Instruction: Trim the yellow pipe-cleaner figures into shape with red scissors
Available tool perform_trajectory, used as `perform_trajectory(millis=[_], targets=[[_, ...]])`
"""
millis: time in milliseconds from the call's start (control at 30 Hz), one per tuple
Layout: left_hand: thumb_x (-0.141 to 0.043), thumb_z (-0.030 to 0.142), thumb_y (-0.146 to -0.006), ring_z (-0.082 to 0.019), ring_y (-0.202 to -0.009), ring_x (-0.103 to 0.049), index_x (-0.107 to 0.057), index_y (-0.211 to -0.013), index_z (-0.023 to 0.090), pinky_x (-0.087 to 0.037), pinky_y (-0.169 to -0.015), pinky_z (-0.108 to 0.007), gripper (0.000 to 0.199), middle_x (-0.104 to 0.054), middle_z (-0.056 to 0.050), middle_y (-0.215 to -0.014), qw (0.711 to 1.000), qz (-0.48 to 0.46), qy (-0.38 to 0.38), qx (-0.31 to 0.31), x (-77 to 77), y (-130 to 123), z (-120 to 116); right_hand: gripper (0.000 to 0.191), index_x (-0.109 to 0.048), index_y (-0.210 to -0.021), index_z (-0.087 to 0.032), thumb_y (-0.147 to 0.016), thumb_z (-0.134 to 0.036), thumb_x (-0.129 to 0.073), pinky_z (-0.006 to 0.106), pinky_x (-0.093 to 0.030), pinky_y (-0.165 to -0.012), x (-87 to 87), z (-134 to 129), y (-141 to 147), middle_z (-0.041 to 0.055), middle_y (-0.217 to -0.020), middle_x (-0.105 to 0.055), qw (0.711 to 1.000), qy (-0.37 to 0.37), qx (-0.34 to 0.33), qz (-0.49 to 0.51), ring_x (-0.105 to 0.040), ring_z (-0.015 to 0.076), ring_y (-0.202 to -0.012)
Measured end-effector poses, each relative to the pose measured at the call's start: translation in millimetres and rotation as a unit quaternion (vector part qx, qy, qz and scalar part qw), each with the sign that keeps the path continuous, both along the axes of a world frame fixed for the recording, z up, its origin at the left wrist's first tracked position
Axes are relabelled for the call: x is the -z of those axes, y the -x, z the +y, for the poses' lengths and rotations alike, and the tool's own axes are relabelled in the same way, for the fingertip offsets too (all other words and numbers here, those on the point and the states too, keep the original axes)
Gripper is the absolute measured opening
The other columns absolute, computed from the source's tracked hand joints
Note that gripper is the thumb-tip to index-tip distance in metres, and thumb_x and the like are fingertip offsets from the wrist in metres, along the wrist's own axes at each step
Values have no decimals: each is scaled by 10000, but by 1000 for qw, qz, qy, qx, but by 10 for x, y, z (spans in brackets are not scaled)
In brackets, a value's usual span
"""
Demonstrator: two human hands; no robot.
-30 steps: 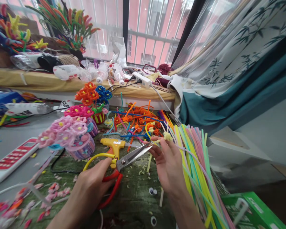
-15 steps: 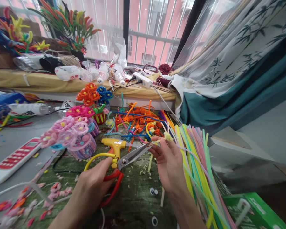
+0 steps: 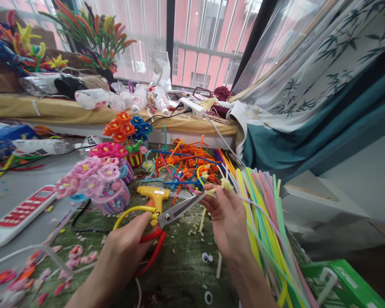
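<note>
My left hand (image 3: 128, 241) grips the scissors (image 3: 176, 212) by their red and yellow handles, with the blades pointing right and slightly up. The blade tips are beside the fingertips of my right hand (image 3: 226, 218), which pinches a pale yellow fuzzy stem piece (image 3: 226, 184) with a tufted end. Behind the scissors lies a yellow glue gun (image 3: 154, 193). Small pale yellow clippings are scattered on the green mat (image 3: 179, 265) below the blades. Right of my right hand lies a thick bundle of pastel fuzzy stems (image 3: 266, 205).
Pink flower pots (image 3: 111, 196) stand at the left, near a white remote (image 3: 19, 216). Orange flower pieces (image 3: 192, 156) are heaped behind the hands. A green box (image 3: 343, 284) is at the lower right. A power strip (image 3: 192, 108) and bottles line the ledge.
</note>
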State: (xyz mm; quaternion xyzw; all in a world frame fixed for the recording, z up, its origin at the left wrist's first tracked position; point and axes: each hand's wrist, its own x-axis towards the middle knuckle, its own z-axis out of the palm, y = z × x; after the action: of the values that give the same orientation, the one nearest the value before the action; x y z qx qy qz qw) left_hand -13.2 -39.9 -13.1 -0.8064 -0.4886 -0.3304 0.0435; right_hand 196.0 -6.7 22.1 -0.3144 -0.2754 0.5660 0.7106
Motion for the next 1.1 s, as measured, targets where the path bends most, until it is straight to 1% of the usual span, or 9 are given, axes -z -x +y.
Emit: perform_trajectory(millis=[233, 433, 633, 867, 967, 1033, 1100], targets=[[-474, 183, -905, -136, -480, -642, -542, -857, 223, -456, -464, -196, 92, -668, 32, -652, 1000, 0, -15, 7, -27, -17, 15, 142, -697, -851, -195, -798, -301, -775, 240, -602, -703, -2, 0, -2, -6, -850, -774, 1000, 3, -3, 2, -736, 128, -716], [-492, 177, -892, -140, -519, -655, -549, -889, 217, -467, -485, -197, 71, -693, 18, -703, 1000, 3, 1, 0, -3, 5, 0, 133, -694, -835, -196, -802, -299, -772, 245, -600, -706, 3, 6, 0, -7, -832, -771, 1000, -3, -5, 6, -742, 133, -713], [-491, 190, -887, -146, -500, -662, -581, -876, 227, -472, -477, -203, 99, -706, 18, -682, 1000, -5, -4, -6, 2, 4, 8, 138, -695, -840, -199, -801, -310, -767, 279, -598, -723, 12, 7, -8, 0, -844, -769, 1000, 3, 4, -9, -746, 154, -726], [-491, 189, -891, -181, -571, -720, -594, -940, 212, -499, -489, -220, 116, -755, -16, -763, 999, 20, -40, -2, 23, 16, 26, 130, -702, -834, -196, -812, -310, -760, 256, -593, -740, 14, 5, -6, -4, -850, -770, 1000, 2, -1, -9, -753, 153, -759], [-482, 181, -898, -178, -579, -724, -589, -970, 198, -508, -502, -219, 130, -767, -33, -814, 999, 25, -45, -3, 22, 22, 27, 122, -706, -833, -192, -813, -299, -761, 233, -590, -734, 11, 4, -4, -7, -848, -769, 1000, -2, -4, -5, -753, 140, -747], [-478, 180, -905, -173, -580, -720, -582, -970, 198, -503, -503, -214, 123, -760, -30, -808, 999, 23, -35, -1, 26, 28, 13, 120, -706, -836, -189, -814, -294, -761, 230, -590, -744, 7, 6, -3, -7, -846, -770, 1000, -2, -6, -2, -754, 140, -750], [-485, 189, -911, -168, -580, -711, -574, -956, 206, -495, -507, -211, 101, -739, -12, -767, 1000, 18, -15, -2, 36, 35, -7, 127, -702, -842, -191, -810, -297, -764, 252, -595, -750, 1, 6, -4, -5, -840, -770, 1000, -1, -8, 1, -758, 154, -756]])
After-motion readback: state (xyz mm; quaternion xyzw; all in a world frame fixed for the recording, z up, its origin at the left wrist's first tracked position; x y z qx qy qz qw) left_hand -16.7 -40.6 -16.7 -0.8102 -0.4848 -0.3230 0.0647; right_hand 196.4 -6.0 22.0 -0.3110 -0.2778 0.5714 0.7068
